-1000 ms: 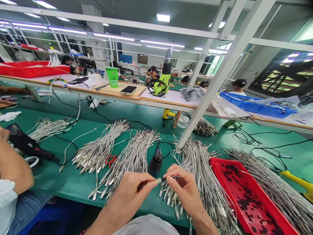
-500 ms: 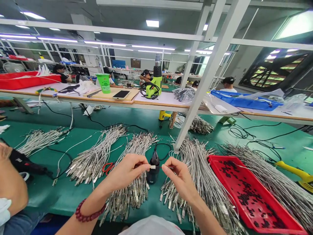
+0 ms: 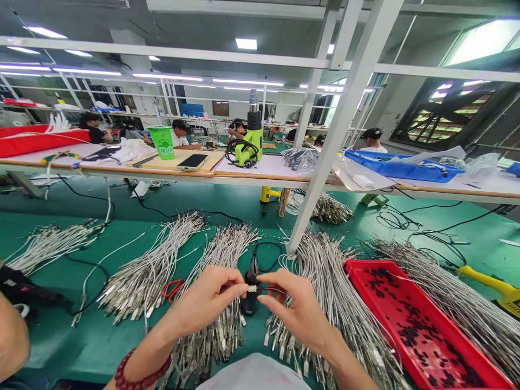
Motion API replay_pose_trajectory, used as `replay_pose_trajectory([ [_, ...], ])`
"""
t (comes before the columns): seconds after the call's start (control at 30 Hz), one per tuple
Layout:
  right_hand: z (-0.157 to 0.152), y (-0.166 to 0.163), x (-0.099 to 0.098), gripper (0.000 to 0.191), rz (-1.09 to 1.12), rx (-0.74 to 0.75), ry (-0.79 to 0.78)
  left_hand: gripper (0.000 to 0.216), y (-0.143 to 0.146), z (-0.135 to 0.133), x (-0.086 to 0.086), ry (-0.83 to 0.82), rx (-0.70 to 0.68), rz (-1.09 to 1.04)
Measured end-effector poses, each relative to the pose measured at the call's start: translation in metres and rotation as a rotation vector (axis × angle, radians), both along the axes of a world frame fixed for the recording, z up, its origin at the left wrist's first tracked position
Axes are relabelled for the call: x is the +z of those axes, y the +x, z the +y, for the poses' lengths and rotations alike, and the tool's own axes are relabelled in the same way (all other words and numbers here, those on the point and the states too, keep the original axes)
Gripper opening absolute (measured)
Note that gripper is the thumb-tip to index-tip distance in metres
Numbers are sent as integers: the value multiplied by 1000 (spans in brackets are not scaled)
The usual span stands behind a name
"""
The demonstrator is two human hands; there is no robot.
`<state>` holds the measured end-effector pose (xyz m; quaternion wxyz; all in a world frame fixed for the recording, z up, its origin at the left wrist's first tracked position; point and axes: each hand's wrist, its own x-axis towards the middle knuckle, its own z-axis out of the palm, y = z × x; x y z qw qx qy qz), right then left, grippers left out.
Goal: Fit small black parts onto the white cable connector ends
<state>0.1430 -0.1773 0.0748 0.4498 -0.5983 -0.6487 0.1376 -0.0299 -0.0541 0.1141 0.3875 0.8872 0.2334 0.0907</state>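
Note:
My left hand (image 3: 221, 290) pinches a small white connector (image 3: 252, 288) between thumb and fingertips. A thin dark wire (image 3: 266, 288) runs from the connector toward my right hand (image 3: 290, 298). The thumb and index finger there are spread apart around the wire; the other fingers are partly hidden. Just behind the connector stands a black object (image 3: 248, 307) with a black cord. Bundles of white cables with metal plug ends lie on both sides, one bundle (image 3: 221, 325) under my left hand and another (image 3: 325, 281) beside my right.
A red tray (image 3: 426, 346) with small black pieces lies at the right, near a yellow-handled tool (image 3: 493, 287). Red-handled scissors (image 3: 173, 291) rest by the cables. Above, a shelf holds a green heat gun (image 3: 254, 138), a cup (image 3: 162, 143) and a phone (image 3: 193, 161). Another person's arm (image 3: 12, 336) is at left.
My right thumb and index finger have parted from their pinch on the wire. My left hand still pinches the connector, slightly lower in view. The neighbouring arm has shifted left.

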Motion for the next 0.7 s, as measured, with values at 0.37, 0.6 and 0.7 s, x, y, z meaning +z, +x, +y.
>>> replay_pose_trajectory([
  [0.37, -11, -1, 9, 18, -329, 166, 31, 32, -16, -16, -5, -151, -37, 50],
  [0.6, -15, -9, 14, 17, -347, 220, 15, 30, -30, -22, -7, -302, -42, 24],
  [0.7, -18, -13, 15, 17, -356, 232, 7, 30, -35, -26, -6, -345, -31, 23],
])
